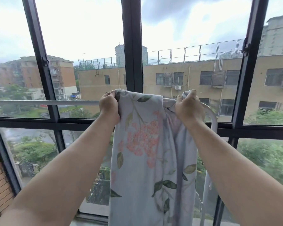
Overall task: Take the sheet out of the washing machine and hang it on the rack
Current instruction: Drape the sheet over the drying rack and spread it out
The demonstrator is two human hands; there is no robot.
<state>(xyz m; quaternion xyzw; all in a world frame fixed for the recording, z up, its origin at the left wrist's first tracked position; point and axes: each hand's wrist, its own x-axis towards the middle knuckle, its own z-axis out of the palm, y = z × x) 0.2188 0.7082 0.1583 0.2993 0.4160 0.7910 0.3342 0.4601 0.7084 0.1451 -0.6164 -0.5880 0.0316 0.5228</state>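
Our forearms (64, 168) extend upward; left hand (109, 106) and right hand (188, 106) each clamp the floral sheet (145, 144) at its top edge. Between them it drapes over the white rack rail (47, 102), before the dark-framed window (131, 46).

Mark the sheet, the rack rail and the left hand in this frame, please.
sheet (144, 139): head view, on the pink flower print.
rack rail (75, 103): head view, on the bare white bar left of the sheet.
left hand (109, 106): head view, on the back of the hand gripping the sheet.
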